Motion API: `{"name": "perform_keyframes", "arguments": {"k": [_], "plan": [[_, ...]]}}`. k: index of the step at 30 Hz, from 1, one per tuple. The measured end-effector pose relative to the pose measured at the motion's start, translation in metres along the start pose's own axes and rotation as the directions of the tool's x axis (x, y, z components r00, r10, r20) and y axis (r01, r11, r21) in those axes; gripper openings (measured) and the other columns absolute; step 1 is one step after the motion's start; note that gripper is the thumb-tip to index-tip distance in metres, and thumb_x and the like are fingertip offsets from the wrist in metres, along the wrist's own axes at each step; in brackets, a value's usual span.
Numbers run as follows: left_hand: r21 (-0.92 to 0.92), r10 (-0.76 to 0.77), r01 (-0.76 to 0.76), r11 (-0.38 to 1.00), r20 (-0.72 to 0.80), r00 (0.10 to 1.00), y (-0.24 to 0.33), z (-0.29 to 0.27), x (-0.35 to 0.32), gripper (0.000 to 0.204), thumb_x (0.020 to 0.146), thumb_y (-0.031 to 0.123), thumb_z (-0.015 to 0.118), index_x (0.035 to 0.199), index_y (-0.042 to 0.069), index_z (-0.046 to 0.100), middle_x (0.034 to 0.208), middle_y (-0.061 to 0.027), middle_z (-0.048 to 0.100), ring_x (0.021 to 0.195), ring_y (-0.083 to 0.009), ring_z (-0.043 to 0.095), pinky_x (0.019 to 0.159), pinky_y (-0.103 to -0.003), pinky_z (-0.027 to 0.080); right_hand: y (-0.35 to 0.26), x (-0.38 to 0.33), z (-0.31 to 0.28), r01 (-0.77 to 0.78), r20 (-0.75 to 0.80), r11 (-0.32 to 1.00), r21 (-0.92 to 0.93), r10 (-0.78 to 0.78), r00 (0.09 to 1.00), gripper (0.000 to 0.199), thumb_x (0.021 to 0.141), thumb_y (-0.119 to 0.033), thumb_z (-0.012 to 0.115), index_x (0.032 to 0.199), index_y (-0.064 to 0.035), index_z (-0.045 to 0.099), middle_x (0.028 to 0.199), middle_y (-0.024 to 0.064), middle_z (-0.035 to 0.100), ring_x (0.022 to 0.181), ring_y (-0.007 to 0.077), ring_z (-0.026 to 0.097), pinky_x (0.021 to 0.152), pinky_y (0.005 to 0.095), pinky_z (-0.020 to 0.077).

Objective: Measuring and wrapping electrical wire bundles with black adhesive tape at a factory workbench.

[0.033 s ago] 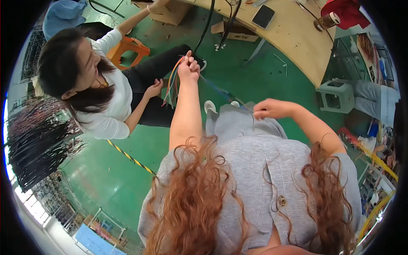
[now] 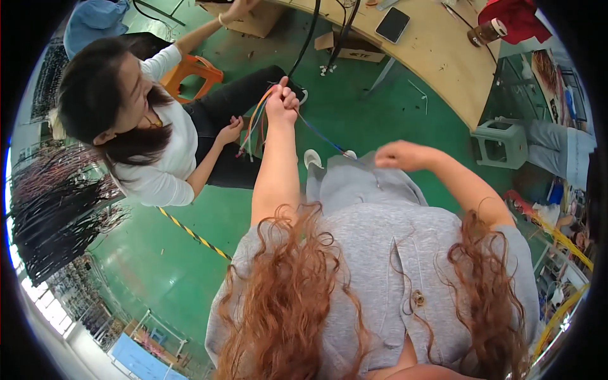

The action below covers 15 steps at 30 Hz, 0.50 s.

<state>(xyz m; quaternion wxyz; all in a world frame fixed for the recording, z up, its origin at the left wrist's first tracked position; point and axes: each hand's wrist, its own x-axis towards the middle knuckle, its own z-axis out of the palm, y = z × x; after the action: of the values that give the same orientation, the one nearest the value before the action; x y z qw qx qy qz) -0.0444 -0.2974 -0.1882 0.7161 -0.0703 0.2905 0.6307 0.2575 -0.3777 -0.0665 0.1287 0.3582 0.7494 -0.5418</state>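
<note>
My left hand [image 2: 282,104], at the end of a stretched-out arm, is closed around a bundle of thin coloured wires [image 2: 258,117]. Orange, white, red and blue strands fan out on its left side and hang down. From its right side a dark blue strand [image 2: 323,134] slants down toward my lap. Above my lap is my right hand [image 2: 402,156], its fingers curled together and slightly blurred. It is near the strand's lower end, apart from it as far as I can see. Whatever its fingers may pinch is hidden.
A seated co-worker [image 2: 152,152] is close on the left, one hand near the loose wire ends. A curved table [image 2: 430,57] with a phone [image 2: 392,25] and a jar [image 2: 486,31] stands ahead. Black cables [image 2: 307,41] hang at its edge. A grey stool [image 2: 500,142] is at right.
My right hand has shifted slightly up and left. The strand that ran to its fingers now ends visibly short of them. My left hand keeps its grip on the wires.
</note>
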Motion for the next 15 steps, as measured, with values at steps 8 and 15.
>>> {"name": "perform_keyframes", "arguments": {"k": [8, 15], "plan": [[0.139, -0.079, 0.067, 0.988, 0.078, 0.994, -0.015, 0.005, -0.058, 0.023, 0.091, 0.021, 0.041, 0.101, 0.005, 0.052, 0.054, 0.0038, 0.035, 0.042, -0.0059, 0.029, 0.039, -0.02, 0.022, -0.099, 0.111, -0.059, 0.349, 0.23, 0.907, 0.234, -0.401, 0.887, 0.025, 0.082, -0.019, 0.046, 0.104, -0.0117, 0.056, 0.058, 0.0037, 0.054, 0.05, 0.0096, 0.047, 0.045, 0.0235, 0.0369], [0.155, -0.252, 0.223, 0.962, 0.204, 0.946, -0.023, 0.008, -0.099, 0.022, 0.091, 0.021, 0.041, 0.095, 0.004, 0.053, 0.05, 0.005, 0.031, 0.037, -0.004, 0.024, 0.034, -0.017, 0.019, -0.048, 0.137, -0.032, -0.228, 0.112, 0.676, 0.701, 0.212, 0.971, 0.041, 0.087, -0.042, 0.045, 0.099, -0.0062, 0.061, 0.059, -0.0037, 0.047, 0.05, 0.0063, 0.041, 0.044, 0.0224, 0.0307]]}}
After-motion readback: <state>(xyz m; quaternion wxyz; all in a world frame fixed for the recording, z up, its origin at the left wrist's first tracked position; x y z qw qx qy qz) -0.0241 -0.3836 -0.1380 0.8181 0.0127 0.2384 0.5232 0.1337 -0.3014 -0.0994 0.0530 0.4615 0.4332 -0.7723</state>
